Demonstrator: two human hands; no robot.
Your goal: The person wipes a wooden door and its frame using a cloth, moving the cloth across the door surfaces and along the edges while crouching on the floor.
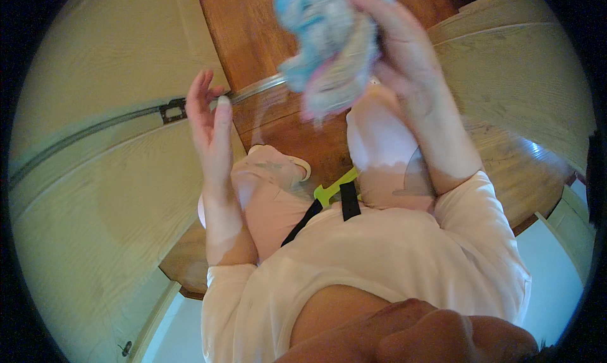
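Observation:
My right hand [408, 50] grips a crumpled cloth [327, 45] in blue, white and pink, lifted at the top of the view. Motion blurs the cloth, and the fingers behind it are partly hidden. My left hand [208, 112] is raised on the left with its fingers apart and nothing in it. Behind it, a metal latch plate [173, 111] is set in the narrow edge of a cream wood-grain door [109, 173]. Whether the fingertips touch the door cannot be told.
Below lies a reddish-brown wood floor [251, 36], crossed by a metal threshold strip [261, 87]. Another cream wood-grain panel [517, 78] stands on the right. A yellow-green piece with black straps [327, 192] hangs at my waist. My bent knees in pink trousers [275, 187] are below my hands.

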